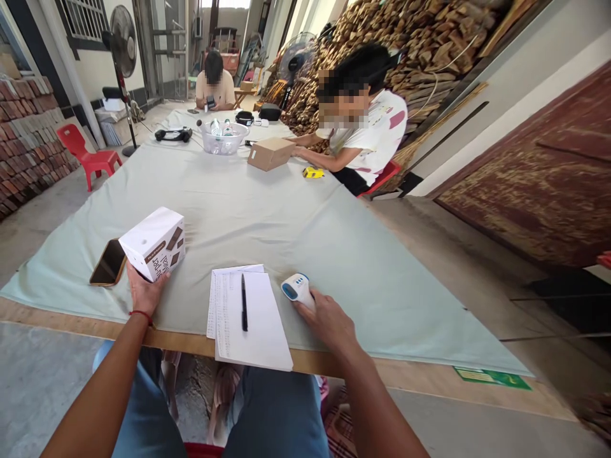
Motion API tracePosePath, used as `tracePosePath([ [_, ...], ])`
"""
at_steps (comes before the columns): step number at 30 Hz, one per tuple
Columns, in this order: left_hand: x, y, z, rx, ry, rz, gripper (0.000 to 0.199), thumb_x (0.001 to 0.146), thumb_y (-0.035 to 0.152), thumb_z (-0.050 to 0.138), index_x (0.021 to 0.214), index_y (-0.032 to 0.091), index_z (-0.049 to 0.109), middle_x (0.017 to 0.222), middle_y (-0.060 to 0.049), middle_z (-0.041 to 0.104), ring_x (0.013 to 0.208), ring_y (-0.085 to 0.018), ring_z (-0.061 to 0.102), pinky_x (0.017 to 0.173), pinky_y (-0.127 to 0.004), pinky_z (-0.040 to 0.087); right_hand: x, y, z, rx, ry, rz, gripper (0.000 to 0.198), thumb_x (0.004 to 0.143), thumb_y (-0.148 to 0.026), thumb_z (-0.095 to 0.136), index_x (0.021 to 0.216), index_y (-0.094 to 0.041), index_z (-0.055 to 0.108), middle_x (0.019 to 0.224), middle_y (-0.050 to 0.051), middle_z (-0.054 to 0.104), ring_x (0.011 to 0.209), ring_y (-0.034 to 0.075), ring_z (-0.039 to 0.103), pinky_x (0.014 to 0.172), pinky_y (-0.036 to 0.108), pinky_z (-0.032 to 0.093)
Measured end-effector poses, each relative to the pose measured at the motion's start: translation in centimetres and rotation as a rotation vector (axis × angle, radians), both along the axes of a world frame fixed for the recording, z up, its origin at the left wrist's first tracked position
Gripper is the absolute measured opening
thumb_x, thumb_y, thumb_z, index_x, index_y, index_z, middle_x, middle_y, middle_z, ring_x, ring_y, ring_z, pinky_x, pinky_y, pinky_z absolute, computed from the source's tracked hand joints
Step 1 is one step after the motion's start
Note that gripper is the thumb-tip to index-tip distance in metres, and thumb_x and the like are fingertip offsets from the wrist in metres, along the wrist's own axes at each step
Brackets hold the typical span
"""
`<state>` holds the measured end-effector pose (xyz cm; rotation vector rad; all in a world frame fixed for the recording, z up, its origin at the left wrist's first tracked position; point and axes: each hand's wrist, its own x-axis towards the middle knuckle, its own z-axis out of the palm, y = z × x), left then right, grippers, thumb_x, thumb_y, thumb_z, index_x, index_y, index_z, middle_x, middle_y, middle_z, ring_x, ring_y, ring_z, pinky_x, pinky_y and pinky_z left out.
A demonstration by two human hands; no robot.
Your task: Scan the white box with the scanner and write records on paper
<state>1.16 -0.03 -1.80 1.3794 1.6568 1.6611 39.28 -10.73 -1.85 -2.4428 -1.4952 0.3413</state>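
Note:
My left hand grips the near end of a white carton with brown bar pictures and lettering on its side. Beside that carton a dark phone lies flat on the cloth. My right hand is closed round the handle of a white and blue infrared thermometer, its head pointing away to the left. Between my hands lie sheets of paper, the lower one with handwriting. A black pen rests on the top sheet.
Across the cloth-covered table, a person in a white shirt touches a brown cardboard box. Near it are a yellow tape measure and a clear plastic basin of bottles. Another person sits at the far end.

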Motion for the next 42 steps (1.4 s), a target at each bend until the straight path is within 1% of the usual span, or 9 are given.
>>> tracePosePath([
  [3,0.4,0.2,0.3,-0.047,-0.067,0.03,0.079,0.053,0.04,0.084,0.119,0.019,0.045,0.113,-0.01,0.058,0.107,-0.027,0.057,0.097,-0.045,0.045,-2.2,-0.3,1.4,0.257,0.319,-0.114,0.051,0.076,-0.05,0.055,0.112,-0.015,0.062,0.107,0.014,0.066,0.094,0.028,0.06,0.077,0.036,0.045],
  [6,0.8,-0.9,0.3,-0.007,-0.133,-0.041,0.063,0.062,0.048,0.077,0.11,0.016,0.051,0.104,-0.01,0.065,0.096,-0.026,0.063,0.088,-0.042,0.051,-6.0,-1.1,3.5,0.482,0.689,-0.113,0.055,0.066,-0.06,0.062,0.097,-0.016,0.066,0.088,0.009,0.068,0.079,0.025,0.059,0.069,0.033,0.045],
  [8,1.0,-1.7,0.3,-0.013,-0.143,-0.151,0.056,0.065,0.052,0.074,0.103,0.015,0.055,0.099,-0.011,0.068,0.092,-0.026,0.064,0.082,-0.04,0.053,-9.1,-1.4,5.0,0.478,0.95,-0.081,0.052,0.066,-0.062,0.064,0.086,-0.015,0.066,0.074,0.007,0.064,0.067,0.021,0.055,0.062,0.031,0.043],
  [10,1.2,-2.1,0.5,-0.06,-0.131,-0.295,0.057,0.065,0.054,0.073,0.102,0.014,0.058,0.097,-0.011,0.07,0.09,-0.027,0.065,0.08,-0.039,0.053,-12.2,-1.5,6.2,0.454,1.208,0.021,0.053,0.066,-0.061,0.067,0.091,-0.014,0.066,0.071,0.005,0.062,0.062,0.017,0.052,0.061,0.03,0.042],
  [12,1.3,-2.3,0.7,-0.111,-0.118,-0.422,0.059,0.066,0.055,0.072,0.105,0.012,0.059,0.098,-0.012,0.071,0.091,-0.028,0.066,0.08,-0.039,0.053,-14.8,-1.2,6.7,0.402,1.337,0.158,0.049,0.071,-0.059,0.067,0.091,-0.014,0.066,0.066,0.003,0.06,0.062,0.017,0.052,0.062,0.03,0.042],
  [15,1.4,-2.3,1.0,-0.135,-0.109,-0.512,0.062,0.069,0.055,0.07,0.111,0.012,0.06,0.102,-0.012,0.071,0.094,-0.028,0.066,0.082,-0.039,0.053,-17.6,-0.2,6.5,0.377,1.34,0.265,0.042,0.079,-0.057,0.06,0.076,-0.015,0.063,0.06,0.001,0.057,0.061,0.016,0.051,0.063,0.029,0.04],
  [20,1.4,-2.3,1.3,-0.115,-0.091,-0.558,0.06,0.073,0.054,0.068,0.114,0.012,0.059,0.105,-0.011,0.071,0.096,-0.028,0.065,0.084,-0.039,0.052,-19.4,1.9,6.0,0.433,1.265,0.269,0.04,0.081,-0.054,0.057,0.064,-0.019,0.054,0.057,0.0,0.054,0.059,0.014,0.049,0.061,0.028,0.039],
  [28,1.3,-2.2,1.1,-0.13,-0.094,-0.585,0.06,0.074,0.054,0.068,0.117,0.013,0.058,0.106,-0.011,0.07,0.096,-0.028,0.065,0.081,-0.037,0.053,-20.4,3.5,7.4,0.39,1.154,0.226,0.032,0.075,-0.051,0.057,0.065,-0.021,0.052,0.052,-0.002,0.053,0.054,0.014,0.048,0.053,0.026,0.037],
  [42,1.3,-2.1,0.9,-0.12,-0.095,-0.574,0.062,0.074,0.054,0.068,0.119,0.013,0.057,0.107,-0.012,0.07,0.099,-0.029,0.064,0.085,-0.039,0.052,-20.5,3.5,7.3,0.377,1.126,0.225,0.03,0.078,-0.049,0.054,0.068,-0.021,0.053,0.053,-0.003,0.053,0.054,0.015,0.049,0.054,0.026,0.037],
])
